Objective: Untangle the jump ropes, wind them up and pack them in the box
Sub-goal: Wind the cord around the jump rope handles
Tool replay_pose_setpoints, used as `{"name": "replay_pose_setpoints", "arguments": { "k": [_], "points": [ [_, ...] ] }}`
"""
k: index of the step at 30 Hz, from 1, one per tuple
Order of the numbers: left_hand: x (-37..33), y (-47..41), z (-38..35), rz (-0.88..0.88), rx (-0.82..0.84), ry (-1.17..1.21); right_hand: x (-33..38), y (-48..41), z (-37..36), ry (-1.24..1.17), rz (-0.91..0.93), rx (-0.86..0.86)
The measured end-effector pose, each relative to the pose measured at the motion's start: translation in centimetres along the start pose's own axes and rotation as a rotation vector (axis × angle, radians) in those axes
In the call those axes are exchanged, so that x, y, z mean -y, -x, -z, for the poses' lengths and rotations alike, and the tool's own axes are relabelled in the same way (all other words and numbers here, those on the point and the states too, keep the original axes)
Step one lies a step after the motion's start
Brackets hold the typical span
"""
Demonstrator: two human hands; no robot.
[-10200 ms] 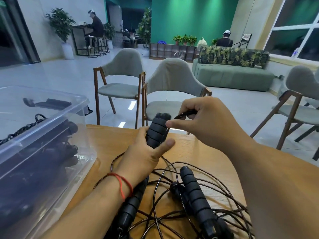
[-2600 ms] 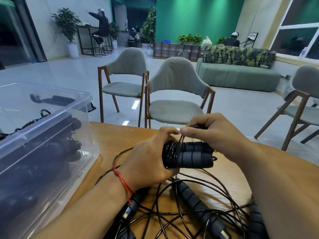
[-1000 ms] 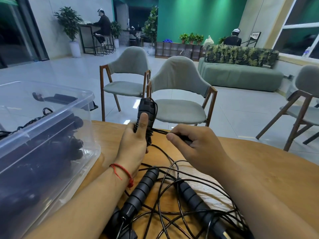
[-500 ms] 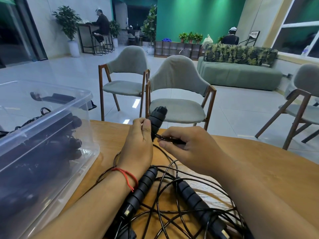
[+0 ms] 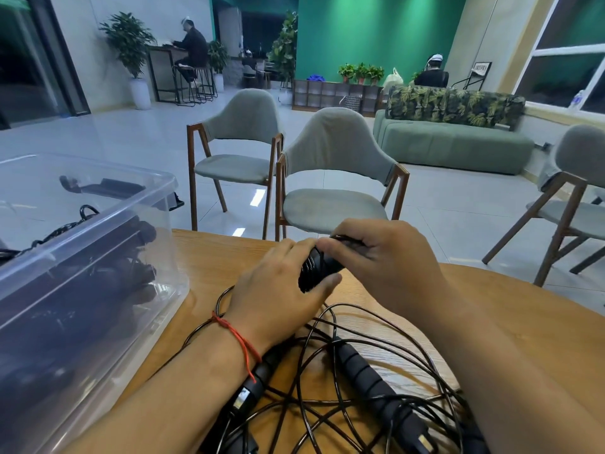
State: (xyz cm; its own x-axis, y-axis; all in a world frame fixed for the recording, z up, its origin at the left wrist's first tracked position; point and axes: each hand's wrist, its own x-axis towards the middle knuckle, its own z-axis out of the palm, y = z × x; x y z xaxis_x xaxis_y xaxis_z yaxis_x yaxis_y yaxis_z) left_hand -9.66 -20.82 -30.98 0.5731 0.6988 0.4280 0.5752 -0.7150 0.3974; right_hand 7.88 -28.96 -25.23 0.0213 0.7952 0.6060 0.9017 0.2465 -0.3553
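Note:
My left hand (image 5: pixel 281 290) grips a black ribbed jump-rope handle bundle (image 5: pixel 319 268) above the wooden table (image 5: pixel 510 326). My right hand (image 5: pixel 389 260) pinches the thin black cord (image 5: pixel 347 239) at the bundle's far end. Below my hands lies a tangle of black cord (image 5: pixel 327 398) with two more ribbed handles, one (image 5: pixel 370 378) in the middle and one (image 5: pixel 258 378) under my left wrist. The clear plastic box (image 5: pixel 108 290) stands at the left, with dark wound ropes inside it.
Two grey chairs (image 5: pixel 330 178) stand just beyond the table's far edge, a third chair (image 5: pixel 569 198) at the right. A green sofa (image 5: pixel 451 145) and seated people are far back in the room.
The handle bundle was upright in my left hand; it now lies tilted lower, and my right hand has moved from beside it up onto its far end with the cord.

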Motion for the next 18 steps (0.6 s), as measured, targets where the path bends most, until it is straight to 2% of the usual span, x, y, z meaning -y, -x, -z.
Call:
{"name": "replay_pose_setpoints", "arguments": {
  "k": [9, 14, 18],
  "points": [
    [-0.4, 0.3, 0.6, -0.187, 0.118, 0.168, -1.4, -0.7, 2.1, -0.252, -0.138, 0.039],
    [-0.7, 0.7, 1.0, -0.303, 0.160, 0.235, -2.0, -0.8, 3.0, -0.441, -0.296, 0.217],
    [-0.7, 1.0, 1.2, -0.310, 0.159, 0.292, -3.0, -0.6, 3.1, -0.583, -0.422, 0.341]
  ]
}}
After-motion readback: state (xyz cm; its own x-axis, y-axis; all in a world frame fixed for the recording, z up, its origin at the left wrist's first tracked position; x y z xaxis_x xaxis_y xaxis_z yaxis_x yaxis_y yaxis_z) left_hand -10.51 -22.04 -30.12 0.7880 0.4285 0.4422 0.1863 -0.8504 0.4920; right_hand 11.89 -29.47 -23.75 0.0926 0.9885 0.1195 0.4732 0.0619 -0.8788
